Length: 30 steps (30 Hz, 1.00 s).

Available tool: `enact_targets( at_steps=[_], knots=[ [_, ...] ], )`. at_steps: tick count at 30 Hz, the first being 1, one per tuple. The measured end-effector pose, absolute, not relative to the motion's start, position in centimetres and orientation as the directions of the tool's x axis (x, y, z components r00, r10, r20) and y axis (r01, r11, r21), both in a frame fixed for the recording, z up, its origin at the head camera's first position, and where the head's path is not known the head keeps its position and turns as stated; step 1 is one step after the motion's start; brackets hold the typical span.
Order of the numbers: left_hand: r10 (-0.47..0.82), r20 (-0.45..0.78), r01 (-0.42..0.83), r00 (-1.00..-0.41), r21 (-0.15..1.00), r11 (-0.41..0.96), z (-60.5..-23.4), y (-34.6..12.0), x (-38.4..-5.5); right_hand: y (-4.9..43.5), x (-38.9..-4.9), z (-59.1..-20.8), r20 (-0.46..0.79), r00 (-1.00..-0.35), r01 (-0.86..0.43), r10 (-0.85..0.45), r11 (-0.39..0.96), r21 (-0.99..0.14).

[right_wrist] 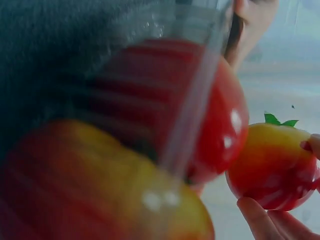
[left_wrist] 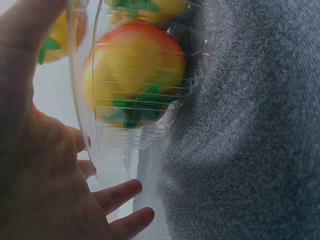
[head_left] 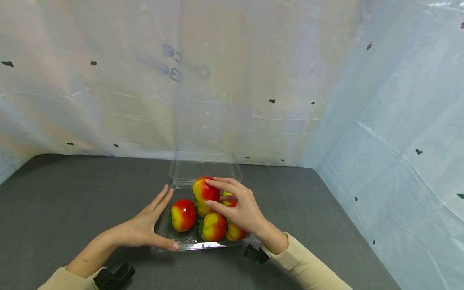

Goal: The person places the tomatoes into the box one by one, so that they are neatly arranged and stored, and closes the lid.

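My right hand (head_left: 242,203) grips a red-and-yellow fruit (head_left: 204,197) with small green leaves, thumb and fingers spread around it. That fruit (right_wrist: 272,165) shows above the box in the right wrist view. Beneath it is a clear plastic clamshell box (head_left: 195,246), its lid (head_left: 206,171) folded open at the back. Inside lie several similar fruits, among them one at the left (head_left: 183,215) and one at the front middle (head_left: 213,227). My left hand (head_left: 143,228) rests along the box's left side, fingers extended behind and thumb at the front rim. The ribbed wall (left_wrist: 135,137) is close to its fingers.
A dark grey table (head_left: 90,193) carries the box. Translucent plastic sheeting (head_left: 232,80) hangs behind the table, with more sheeting (head_left: 398,141) on the right side.
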<state>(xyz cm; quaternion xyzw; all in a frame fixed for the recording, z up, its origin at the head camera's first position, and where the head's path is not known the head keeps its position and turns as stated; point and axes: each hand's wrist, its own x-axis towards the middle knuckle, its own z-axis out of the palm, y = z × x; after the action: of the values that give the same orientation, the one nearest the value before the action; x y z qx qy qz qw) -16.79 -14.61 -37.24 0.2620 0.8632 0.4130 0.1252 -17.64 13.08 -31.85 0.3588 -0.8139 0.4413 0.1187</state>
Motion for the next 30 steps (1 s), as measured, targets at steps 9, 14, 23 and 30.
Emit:
enact_targets(
  at_steps=[9,14,23,30],
  knots=[
    [0.553,-0.012,0.336,-0.833,0.784,0.522,-37.2,-14.5,-16.7,12.4,-17.0,-32.6,0.492,-0.694,-0.696,-0.526,0.315,-0.645],
    [0.545,-0.022,0.329,-0.838,0.777,0.536,-37.2,-14.5,-16.7,12.2,-16.7,-32.7,0.479,-0.678,-0.704,-0.558,0.304,-0.642],
    [0.549,-0.034,0.324,-0.835,0.776,0.541,-37.0,-14.6,-16.7,11.8,-16.4,-32.9,0.458,-0.624,-0.741,-0.633,0.291,-0.605],
    [0.554,-0.038,0.314,-0.832,0.790,0.527,-37.1,-14.6,-16.8,11.5,-16.4,-33.4,0.456,-0.578,-0.781,-0.677,0.296,-0.550]
  ],
)
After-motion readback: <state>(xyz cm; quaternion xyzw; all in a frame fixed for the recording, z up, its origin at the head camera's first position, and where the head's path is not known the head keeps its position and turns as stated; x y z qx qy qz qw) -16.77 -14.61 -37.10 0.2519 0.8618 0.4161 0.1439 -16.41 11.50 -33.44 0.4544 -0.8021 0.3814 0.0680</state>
